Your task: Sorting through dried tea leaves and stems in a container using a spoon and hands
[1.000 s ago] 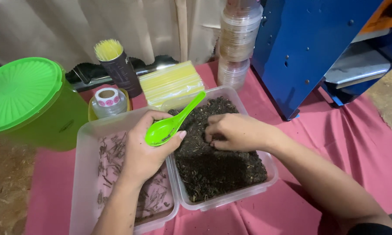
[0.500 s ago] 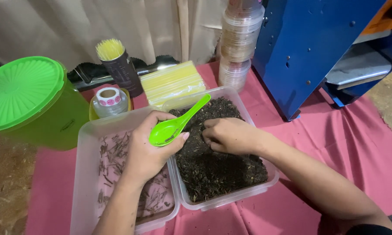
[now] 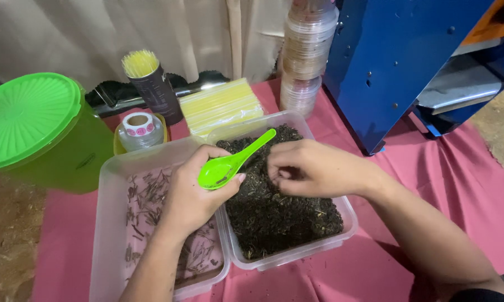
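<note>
Green dominates the left of the frame: a round green plastic tub with a ribbed lid (image 3: 25, 120) stands on the pink-clothed surface (image 3: 464, 184). Lower centre-left, a clear rectangular plastic container holding pale twig-like stems (image 3: 117, 235) sits just beside a second clear rectangular container of dark loose dried leaves (image 3: 288, 215). The left hand (image 3: 193, 193) reaches over the first container, wrist bent, fingers (image 3: 221, 155) clenched around the bowl end of a bright green plastic spoon (image 3: 232, 162), handle pointing up-right. The right hand (image 3: 313, 168) comes in from the lower right, palm down over the leaves, fingers curled in a pinch; whether they grip anything I cannot tell. Keeping the spoon level and close under the pinch would likely prevent spilling.
</note>
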